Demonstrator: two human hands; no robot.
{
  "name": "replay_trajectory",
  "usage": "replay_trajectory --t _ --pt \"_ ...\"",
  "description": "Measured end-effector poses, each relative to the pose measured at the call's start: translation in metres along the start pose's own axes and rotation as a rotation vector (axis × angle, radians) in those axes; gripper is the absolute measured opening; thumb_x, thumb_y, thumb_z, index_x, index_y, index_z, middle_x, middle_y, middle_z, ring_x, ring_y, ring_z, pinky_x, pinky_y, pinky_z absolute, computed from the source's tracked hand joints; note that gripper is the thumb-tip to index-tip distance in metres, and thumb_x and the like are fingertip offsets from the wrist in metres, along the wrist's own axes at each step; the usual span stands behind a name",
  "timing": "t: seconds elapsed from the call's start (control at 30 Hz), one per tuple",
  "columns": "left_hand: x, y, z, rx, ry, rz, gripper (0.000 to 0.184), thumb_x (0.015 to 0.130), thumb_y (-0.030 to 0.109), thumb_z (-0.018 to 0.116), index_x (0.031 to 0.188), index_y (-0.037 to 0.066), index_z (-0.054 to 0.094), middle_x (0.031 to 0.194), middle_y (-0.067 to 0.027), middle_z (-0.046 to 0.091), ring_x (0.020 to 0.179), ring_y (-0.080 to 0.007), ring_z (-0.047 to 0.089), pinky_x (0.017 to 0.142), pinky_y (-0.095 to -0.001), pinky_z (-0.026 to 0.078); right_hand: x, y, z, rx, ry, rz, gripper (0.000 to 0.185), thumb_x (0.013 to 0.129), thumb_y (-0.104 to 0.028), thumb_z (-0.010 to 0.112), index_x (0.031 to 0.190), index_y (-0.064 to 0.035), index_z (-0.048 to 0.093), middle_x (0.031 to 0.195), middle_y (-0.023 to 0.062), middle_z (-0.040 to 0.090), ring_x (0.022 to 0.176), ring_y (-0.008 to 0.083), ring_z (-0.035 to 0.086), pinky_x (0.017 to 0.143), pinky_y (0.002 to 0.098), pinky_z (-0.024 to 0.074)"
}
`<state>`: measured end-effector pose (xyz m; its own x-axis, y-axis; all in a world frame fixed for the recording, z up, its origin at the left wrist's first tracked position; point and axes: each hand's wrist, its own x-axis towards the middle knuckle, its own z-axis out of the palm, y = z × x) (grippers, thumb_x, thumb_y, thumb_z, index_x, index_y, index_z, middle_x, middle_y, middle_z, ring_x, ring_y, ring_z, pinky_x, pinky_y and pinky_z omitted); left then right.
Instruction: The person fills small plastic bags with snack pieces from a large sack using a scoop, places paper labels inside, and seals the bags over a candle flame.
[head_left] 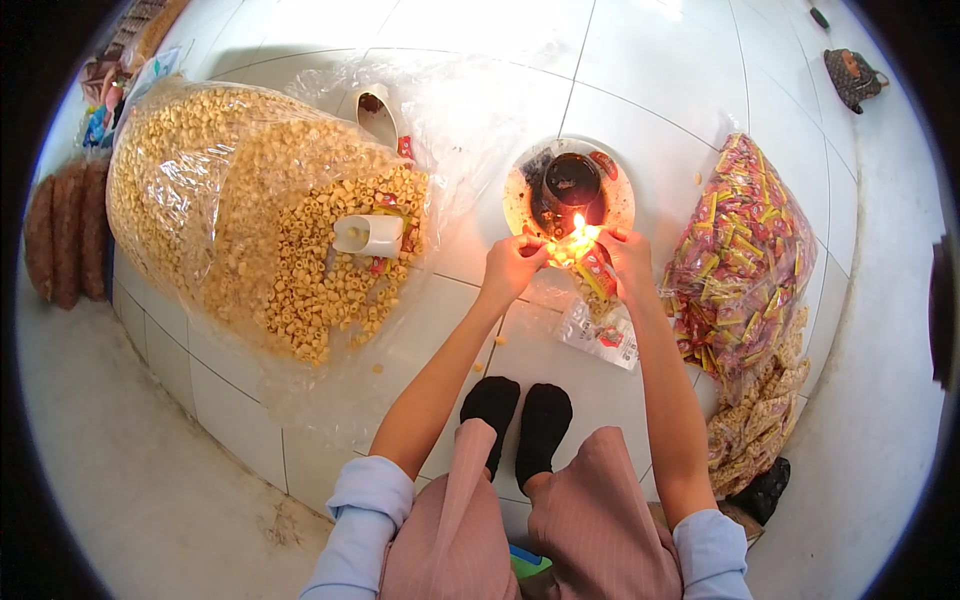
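My left hand point(514, 264) and my right hand point(627, 258) pinch opposite sides of the top of a small clear plastic bag point(598, 284). Inside it are yellow snack pieces and what looks like a red sachet. The bag's top edge is at a small flame point(579, 224), whose glare hides the fingertips in part. Behind the flame, a dark, sooty cup point(573, 178) stands on a stained plate point(622, 212). Flat printed plastic packaging point(604, 340) lies on the floor below my hands.
To the left lies a large open clear sack of ring-shaped snacks point(220, 170) with a white scoop point(368, 236) in it. Another white container point(376, 112) lies behind. A bag of red and yellow sachets point(742, 235) and filled packs point(762, 410) lie right.
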<state>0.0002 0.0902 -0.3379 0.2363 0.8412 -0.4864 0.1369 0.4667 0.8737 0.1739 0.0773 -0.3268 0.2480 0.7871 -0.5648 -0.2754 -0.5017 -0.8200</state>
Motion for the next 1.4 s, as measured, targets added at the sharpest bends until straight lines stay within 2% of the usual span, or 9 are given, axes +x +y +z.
replay_trajectory --t 0.37,0.8,1.1,1.2,1.27,1.3,1.33,1.37,1.4 --pt "0.011 -0.003 0.009 -0.018 -0.007 0.028 0.018 0.082 0.012 0.059 0.091 -0.003 0.061 0.073 -0.0033 0.061 0.066 -0.0065 0.055 0.061 -0.0184 0.044 0.010 0.007 -0.009 -0.020 0.109 -0.111 0.015 0.077 -0.008 0.064 0.084 0.0047 0.063 0.074 0.0053 0.062 0.063 0.0084 0.056 0.057 0.0210 0.0450" --pt "0.019 -0.002 0.020 -0.009 0.068 0.078 0.016 0.077 0.013 0.063 0.083 -0.002 0.064 0.066 -0.0063 0.065 0.058 -0.0074 0.058 0.054 -0.0211 0.046 0.013 0.003 -0.015 0.013 0.124 -0.139 0.015 0.077 -0.007 0.063 0.085 0.0056 0.063 0.074 0.0057 0.062 0.063 0.0087 0.056 0.058 0.0212 0.0452" --pt "-0.002 -0.010 0.006 -0.171 0.058 0.015 0.014 0.082 0.011 0.059 0.086 -0.002 0.061 0.071 -0.0022 0.059 0.064 -0.0063 0.053 0.061 -0.0191 0.043 0.005 0.010 0.000 -0.064 0.097 -0.154 0.009 0.076 -0.004 0.060 0.081 0.0029 0.064 0.069 0.0034 0.059 0.053 0.0073 0.051 0.047 0.0202 0.0413" --pt "-0.010 -0.020 0.000 -0.066 0.105 0.120 0.016 0.080 0.013 0.061 0.084 -0.002 0.061 0.069 -0.0043 0.062 0.061 -0.0070 0.056 0.059 -0.0208 0.045 -0.014 0.007 0.003 -0.065 0.003 -0.006 0.009 0.076 -0.002 0.057 0.080 0.0018 0.064 0.066 0.0030 0.059 0.057 0.0075 0.052 0.053 0.0215 0.0432" --pt "-0.034 -0.002 -0.003 0.025 0.117 0.163 0.014 0.079 0.011 0.061 0.083 -0.002 0.061 0.069 -0.0041 0.062 0.062 -0.0079 0.056 0.059 -0.0212 0.045 -0.034 0.010 0.005 -0.317 0.103 -0.147 0.011 0.077 -0.004 0.057 0.086 -0.0003 0.063 0.073 0.0034 0.059 0.069 0.0083 0.054 0.064 0.0240 0.0447" --pt "-0.046 0.010 -0.004 0.115 0.130 0.200 0.011 0.078 0.009 0.062 0.082 -0.001 0.060 0.069 -0.0040 0.061 0.062 -0.0088 0.056 0.060 -0.0216 0.045 -0.049 0.005 0.008 -0.316 0.103 -0.148 0.011 0.077 -0.004 0.057 0.086 -0.0003 0.063 0.073 0.0034 0.059 0.069 0.0083 0.054 0.064 0.0240 0.0447" --pt "-0.055 0.015 -0.006 0.115 0.130 0.198 0.011 0.078 0.009 0.062 0.082 -0.001 0.060 0.069 -0.0040 0.061 0.062 -0.0088 0.056 0.060 -0.0216 0.045 -0.066 -0.004 0.011 -0.161 0.008 -0.233 0.013 0.078 -0.006 0.057 0.090 -0.0013 0.062 0.079 0.0037 0.058 0.074 0.0091 0.054 0.069 0.0253 0.0443" --pt "-0.062 0.018 -0.008 0.171 0.097 0.349 0.008 0.077 0.006 0.062 0.082 0.000 0.060 0.071 -0.0038 0.060 0.063 -0.0091 0.055 0.059 -0.0224 0.045 -0.079 -0.007 0.011 -0.005 -0.086 -0.315 0.016 0.079 -0.008 0.057 0.094 -0.0022 0.060 0.084 0.0040 0.057 0.079 0.0099 0.054 0.073 0.0266 0.0439" --pt "-0.070 0.022 -0.011 0.227 0.062 0.499 0.007 0.075 0.003 0.062 0.082 0.001 0.060 0.073 -0.0037 0.059 0.064 -0.0094 0.055 0.059 -0.0232 0.046 -0.084 -0.002 0.001 -0.148 -0.189 -0.350 0.024 0.077 -0.013 0.063 0.100 -0.0062 0.058 0.094 0.0044 0.054 0.089 0.0155 0.052 0.081 0.0306 0.0418"
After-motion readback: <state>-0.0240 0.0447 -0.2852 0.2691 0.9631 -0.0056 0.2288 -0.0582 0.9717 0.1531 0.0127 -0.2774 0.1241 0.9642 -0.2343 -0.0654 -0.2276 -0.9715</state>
